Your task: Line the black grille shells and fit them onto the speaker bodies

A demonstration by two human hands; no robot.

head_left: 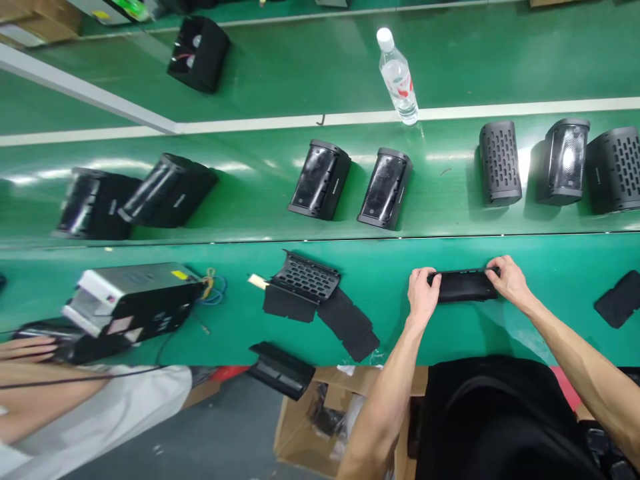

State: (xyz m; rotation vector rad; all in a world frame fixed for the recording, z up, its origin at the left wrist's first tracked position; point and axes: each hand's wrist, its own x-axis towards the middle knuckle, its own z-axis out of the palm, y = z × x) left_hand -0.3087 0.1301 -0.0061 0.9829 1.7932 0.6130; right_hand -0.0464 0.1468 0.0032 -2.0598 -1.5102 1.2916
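Note:
A black curved speaker panel lies lengthwise between my hands over the green bench. My left hand grips its left end, thumb on the near face and fingers curled over the far edge. At the right end, my right hand pinches the far corner. The panel's underside is hidden. To the left, a perforated grille panel rests beside black foam sheets. Another black curved panel juts over the bench's near edge.
Several black speakers stand along the raised green surface behind, with a water bottle. A metal-cased device sits left, near a co-worker's hand. Below the bench is an open cardboard box. Dark pieces lie far right.

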